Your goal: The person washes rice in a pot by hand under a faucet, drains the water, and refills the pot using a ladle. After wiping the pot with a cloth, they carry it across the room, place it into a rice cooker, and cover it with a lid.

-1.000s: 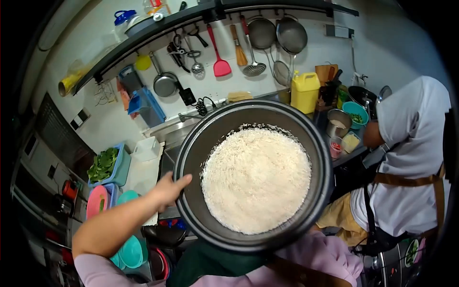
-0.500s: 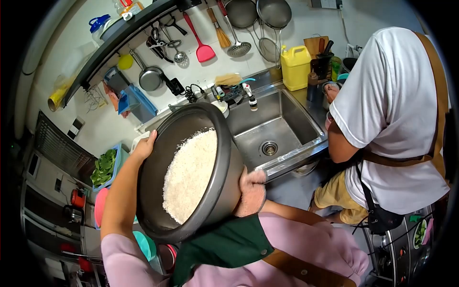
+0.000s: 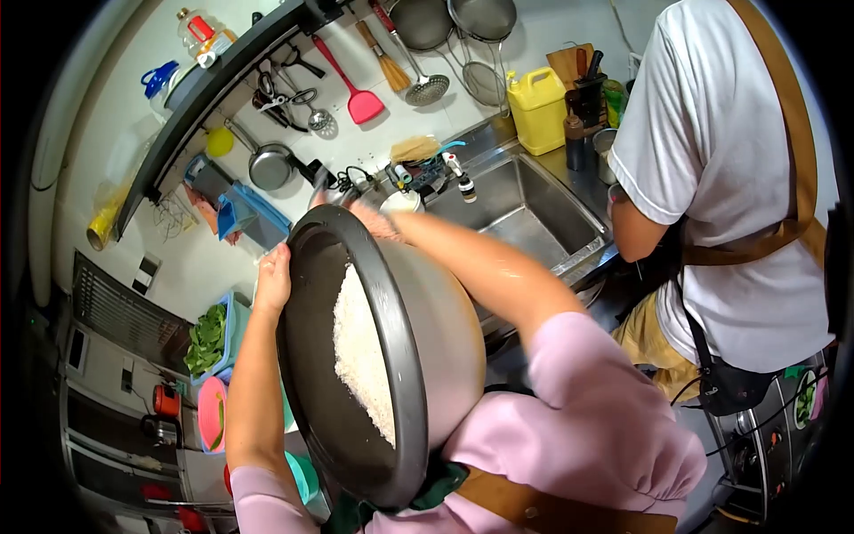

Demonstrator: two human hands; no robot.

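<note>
A large dark inner pot (image 3: 411,356) is tipped steeply on its side against my body, its mouth turned to the left. White rice (image 3: 363,356) lies inside along the lower wall, partly hidden by the thick rim. My left hand (image 3: 274,278) grips the rim at the upper left, thumb on the outside and fingers mostly hidden. Across the outer side of the pot reaches my right arm, and my right hand (image 3: 372,219), smeared by motion, is at the pot's far upper side.
Behind the pot is a steel sink (image 3: 583,256) with a faucet (image 3: 463,181). A yellow jug (image 3: 538,111) stands on the counter. Close on the right is a person in a white shirt (image 3: 725,133). Leafy greens (image 3: 208,340) and a pink bowl (image 3: 212,411) are at left. Utensils hang overhead.
The pot has turned further onto its side, showing less rice. My right hand has moved from the pot's lower right side up to its far upper side. My left hand keeps the rim.
</note>
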